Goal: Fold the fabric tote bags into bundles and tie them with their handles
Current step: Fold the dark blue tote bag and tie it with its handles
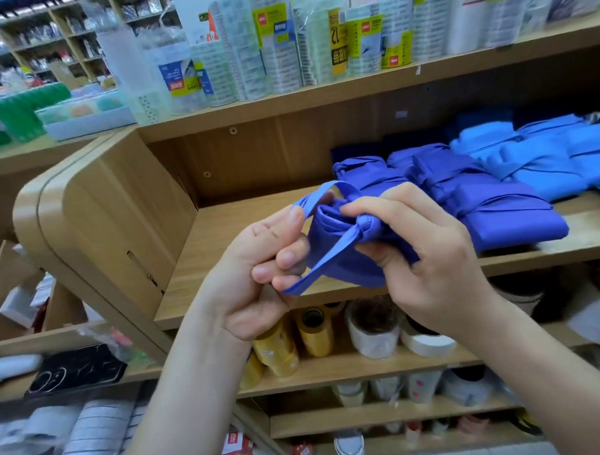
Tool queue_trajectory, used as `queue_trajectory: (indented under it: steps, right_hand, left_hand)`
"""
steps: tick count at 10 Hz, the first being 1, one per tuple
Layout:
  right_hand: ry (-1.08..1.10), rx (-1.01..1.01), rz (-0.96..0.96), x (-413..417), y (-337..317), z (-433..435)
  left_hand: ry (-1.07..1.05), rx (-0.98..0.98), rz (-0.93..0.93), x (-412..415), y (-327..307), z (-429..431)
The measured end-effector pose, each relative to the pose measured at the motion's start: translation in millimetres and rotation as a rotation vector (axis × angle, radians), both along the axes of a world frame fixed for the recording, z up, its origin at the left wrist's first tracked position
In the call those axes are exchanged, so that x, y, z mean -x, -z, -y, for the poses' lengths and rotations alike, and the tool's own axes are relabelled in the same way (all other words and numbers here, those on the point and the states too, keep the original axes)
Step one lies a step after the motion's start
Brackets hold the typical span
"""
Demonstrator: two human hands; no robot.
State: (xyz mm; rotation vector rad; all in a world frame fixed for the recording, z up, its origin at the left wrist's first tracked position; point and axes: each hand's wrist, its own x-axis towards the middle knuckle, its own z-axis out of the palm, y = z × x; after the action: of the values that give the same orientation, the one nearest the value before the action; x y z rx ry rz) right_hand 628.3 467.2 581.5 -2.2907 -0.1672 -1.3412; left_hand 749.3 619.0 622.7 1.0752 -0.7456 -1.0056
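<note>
A rolled violet-blue tote bag bundle (pixel 330 246) hangs in the air in front of the middle shelf, between my two hands. A knot (pixel 361 225) of its handles sits on the bundle's side. My right hand (pixel 428 253) grips the bundle with fingers curled round it at the knot. My left hand (pixel 262 273) pinches the handle strap (pixel 314 278), whose loop runs from the knot, through the fingers and over the top. Tied violet-blue bundles (pixel 488 200) lie on the shelf behind, with lighter blue ones (pixel 534 158) further right.
The wooden shelf board (pixel 244 222) lies under the hands, with a rounded end panel (pixel 97 214) at left. Tape packs (pixel 285 50) fill the shelf above. Yellow and white tape rolls (pixel 316 332) stand on the shelf below. A black phone (pixel 75 371) lies at lower left.
</note>
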Motion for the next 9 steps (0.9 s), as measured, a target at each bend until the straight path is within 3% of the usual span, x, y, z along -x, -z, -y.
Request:
queue_trajectory:
  steps: [1,2,4,5,6,7,8,9]
  right_hand:
    - [-0.038,-0.076,0.026,4,-3,-4]
    - [-0.083,-0.128,0.013,2,0,-8]
    - [-0.046,-0.211,0.031,-1,7,-15]
    - [0.001,-0.298,0.096,-4,7,-18]
    - [0.029,-0.45,0.135,-11,10,-16]
    - [-0.048,-0.824,0.125,-26,13,-15]
    - [-0.128,-1.187,0.14,-35,14,-9]
    - [-0.168,-1.366,0.103,-33,13,-4]
  left_hand:
    - [-0.277,-0.025,-0.235,2,6,9]
    - [-0.444,-0.067,-0.175,3,9,14]
    - [-0.68,-0.254,0.457,-7,20,21]
    - [-0.566,-0.333,0.519,-12,21,20]
    - [-0.349,-0.256,0.244,-10,20,15]
    - [-0.346,-0.068,0.049,-3,22,14]
    - [-0.331,0.014,0.115,-3,27,8]
    - [-0.338,-0.011,0.493,-9,32,-2]
